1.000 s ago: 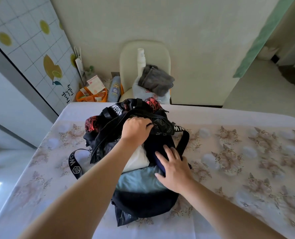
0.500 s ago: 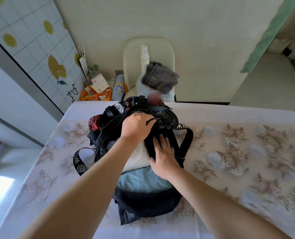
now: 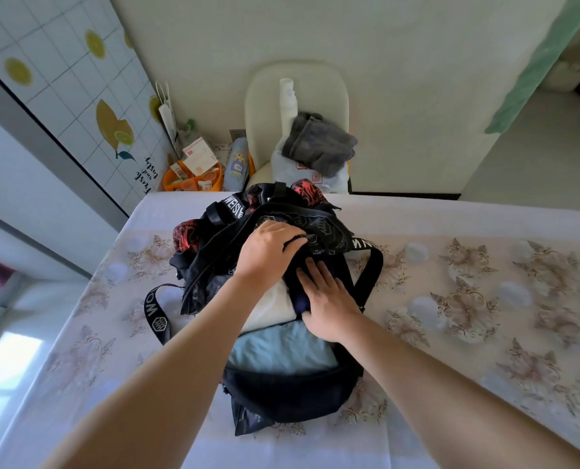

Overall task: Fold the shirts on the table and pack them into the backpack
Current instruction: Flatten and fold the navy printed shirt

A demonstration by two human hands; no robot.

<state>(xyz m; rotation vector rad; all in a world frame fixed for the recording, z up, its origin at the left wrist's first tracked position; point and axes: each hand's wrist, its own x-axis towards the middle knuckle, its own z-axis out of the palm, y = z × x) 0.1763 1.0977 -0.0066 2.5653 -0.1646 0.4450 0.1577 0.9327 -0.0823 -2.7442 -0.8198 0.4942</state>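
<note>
Table point(image 3: 485, 214) w/ floral cloth, black backpack point(image 3: 288, 397) lying open at centre

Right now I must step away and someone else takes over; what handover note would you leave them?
The left hand grips the upper flap of the black backpack, holding it open.
The right hand presses flat on the navy folded shirt at the opening.
The white folded shirt and light blue folded shirt lie inside.
Done: no loose shirts visible on the floral-clothed table.
Left: likely push the navy shirt in, then close the backpack.
</note>
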